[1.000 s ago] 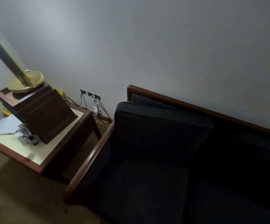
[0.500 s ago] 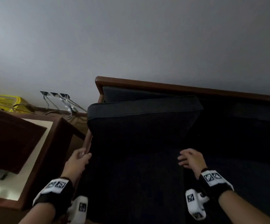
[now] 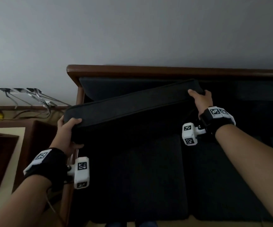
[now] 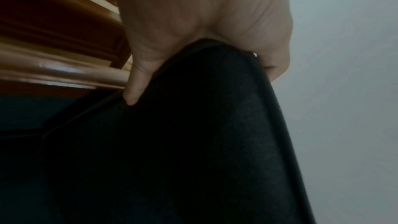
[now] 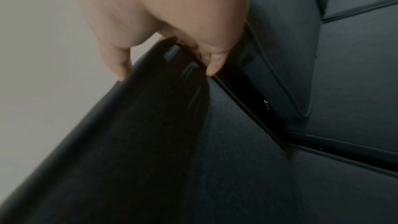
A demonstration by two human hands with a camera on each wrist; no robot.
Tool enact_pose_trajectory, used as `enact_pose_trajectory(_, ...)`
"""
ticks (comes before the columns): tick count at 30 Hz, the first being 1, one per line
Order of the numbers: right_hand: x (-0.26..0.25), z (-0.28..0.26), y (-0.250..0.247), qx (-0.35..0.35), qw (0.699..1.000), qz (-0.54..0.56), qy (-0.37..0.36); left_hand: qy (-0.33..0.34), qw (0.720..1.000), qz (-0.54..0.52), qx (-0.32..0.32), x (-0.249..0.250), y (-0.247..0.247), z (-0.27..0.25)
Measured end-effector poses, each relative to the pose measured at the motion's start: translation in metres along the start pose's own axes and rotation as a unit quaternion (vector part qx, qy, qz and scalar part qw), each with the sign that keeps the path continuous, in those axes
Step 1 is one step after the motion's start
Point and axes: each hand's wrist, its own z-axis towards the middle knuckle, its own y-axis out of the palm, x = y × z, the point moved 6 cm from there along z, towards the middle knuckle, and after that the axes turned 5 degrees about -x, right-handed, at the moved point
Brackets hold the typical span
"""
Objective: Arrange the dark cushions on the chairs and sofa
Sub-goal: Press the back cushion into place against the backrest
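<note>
Dark cushion [image 3: 132, 105] gripped by both hands, tilted btwn sofa armrest [image 3: 73, 154] & backrest [image 3: 165, 69]

My left hand [image 4: 204, 14] grips the rounded corner of a dark cushion [image 4: 183, 142], thumb on one side and fingers curled over the piped edge on the other. The cushion fills most of the lower view. Behind my thumb [image 4: 137, 81] runs a glossy wooden rail [image 4: 60, 72] with darker wood [image 4: 53, 14] above it. A pale grey wall [image 4: 344, 91] lies to the right.
</note>
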Motion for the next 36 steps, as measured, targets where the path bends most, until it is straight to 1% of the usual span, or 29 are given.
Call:
enact_pose_trajectory(2,0.012,0.011,-0.006,-0.001,1.0,0.02,0.001,0.017,1.0,-0.026,0.0,0.002,0.005,0.0)
enact_pose_trajectory(4,0.019,0.003,-0.016,0.013,0.998,0.067,0.002,0.038,0.998,-0.043,-0.013,0.009,0.015,0.0)
enact_pose_trajectory(6,0.023,-0.006,-0.027,0.025,0.991,0.127,0.011,0.06,0.996,-0.051,-0.045,0.024,0.031,-0.003)
enact_pose_trajectory(8,0.028,-0.01,-0.039,0.027,0.983,0.18,0.012,0.101,0.99,-0.05,-0.08,0.046,0.051,0.002)
enact_pose_trajectory(9,0.031,-0.016,-0.043,0.031,0.981,0.189,0.006,0.12,0.988,-0.043,-0.093,0.058,0.06,0.006)
enact_pose_trajectory(11,0.041,-0.023,-0.048,0.036,0.984,0.175,-0.005,0.129,0.986,-0.03,-0.102,0.076,0.072,0.019)
enact_pose_trajectory(12,0.044,-0.027,-0.045,0.025,0.986,0.167,-0.011,0.12,0.988,-0.028,-0.097,0.08,0.071,0.027)
enact_pose_trajectory(15,0.044,-0.028,-0.028,-0.002,0.99,0.142,-0.013,0.077,0.994,-0.018,-0.072,0.065,0.053,0.044)
enact_pose_trajectory(18,0.029,-0.022,-0.011,0.022,0.988,0.151,-0.037,0.052,0.996,-0.011,-0.065,0.048,0.035,0.05)
enact_pose_trajectory(20,0.026,-0.019,-0.006,0.029,0.989,0.137,-0.051,0.06,0.997,-0.003,-0.048,0.049,0.032,0.052)
enact_pose_trajectory(22,0.028,-0.019,-0.007,0.021,0.992,0.115,-0.055,0.071,0.997,0.008,-0.013,0.052,0.033,0.053)
enact_pose_trajectory(24,0.034,-0.018,-0.013,0.018,0.995,0.078,-0.063,0.086,0.996,0.028,0.01,0.053,0.04,0.05)
enact_pose_trajectory(26,0.037,-0.016,-0.023,0.026,0.996,0.036,-0.074,0.084,0.996,0.022,0.027,0.051,0.054,0.045)
enact_pose_trajectory(29,0.036,-0.01,-0.029,0.042,0.997,0.018,-0.069,0.087,0.996,0.013,0.021,0.05,0.07,0.038)
enact_pose_trajectory(32,0.031,-0.006,-0.025,0.054,0.996,0.022,-0.063,0.095,0.995,0.017,0.004,0.05,0.069,0.039)
enact_pose_trajectory(36,0.033,-0.005,-0.027,0.095,0.992,0.054,-0.061,0.096,0.995,0.029,-0.026,0.046,0.07,0.045)
